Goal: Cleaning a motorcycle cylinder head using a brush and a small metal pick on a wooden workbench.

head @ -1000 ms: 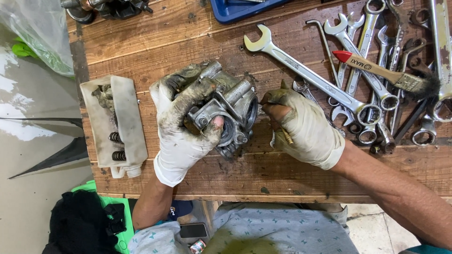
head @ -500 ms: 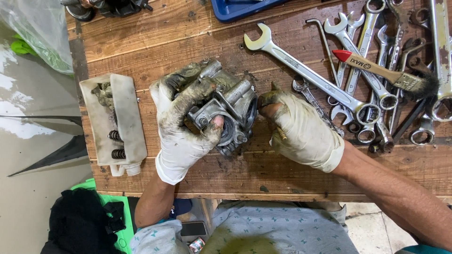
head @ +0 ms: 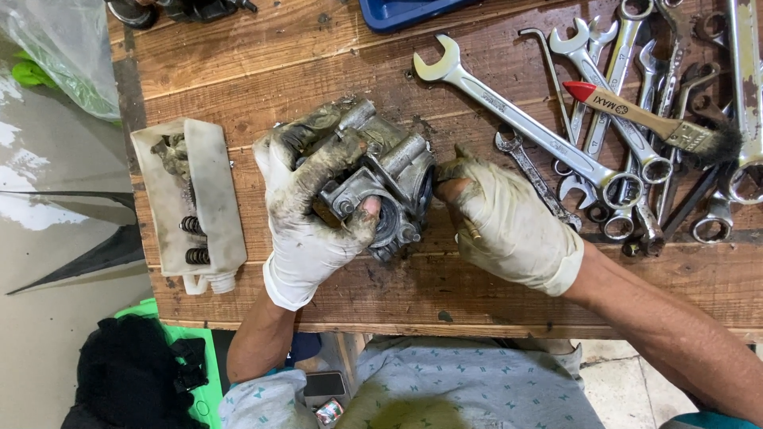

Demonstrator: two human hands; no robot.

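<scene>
The left hand [head: 306, 202], in a dirty white glove, is closed around a grey metal engine part [head: 389, 179] that rests on the wooden surface [head: 318, 56], about midway between its left and right edges and nearer to the front edge. The fingers wrap over the top and left side of the part, and the thumb presses on its lower face. The right hand [head: 509, 226], also gloved, lies just beside the right side of the part. Its fingertips touch the part's edge and seem to pinch a thin brass-coloured piece, but the view is too poor there to be sure.

Near the left edge lies a cut white plastic container [head: 195, 195] with small black springs inside. Toward the right edge many wrenches [head: 517, 119] lie together, and a paintbrush [head: 644, 115] with a red-tipped wooden handle rests across them. A blue tray [head: 397, 12] sits at the back edge.
</scene>
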